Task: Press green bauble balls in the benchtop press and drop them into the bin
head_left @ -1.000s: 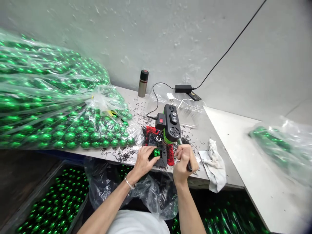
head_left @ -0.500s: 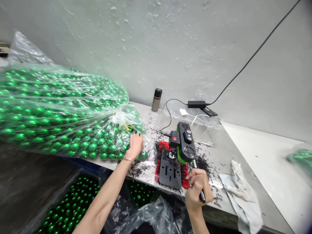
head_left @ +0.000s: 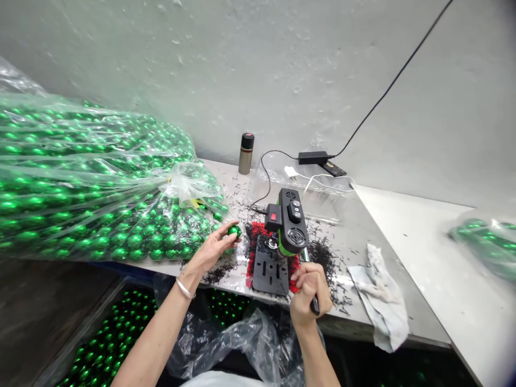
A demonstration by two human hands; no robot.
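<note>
- I'm watching the left hand (head_left: 212,250) pinching a green ball (head_left: 234,231) between thumb and fingers, between the bag (head_left: 100,215) on the counter's (head_left: 358,231) left part and the red mat (head_left: 257,231) near its front edge.
- The right hand (head_left: 310,293) is wrapping a fist around a slim tool (head_left: 315,306), by the front edge, right of the black plate (head_left: 271,274).
- I'm worrying most about the ball slipping: it is looking smooth, and fingertips alone are holding it. It could be rolling off the front edge.
- I'm also minding the tool's far end, which is reaching close to the machine (head_left: 294,217); a careless wrist turn could be knocking it.
- Black scraps (head_left: 322,258) are littering the counter and could be sticking to the ball.
- The ball is showing me no long axis, and I'm not making out any cap or hole, so its facing I cannot tell.
- The tool's long axis is running from its dark butt, towards the front edge, back and slightly left; I'm losing its tip behind the machine.
</note>
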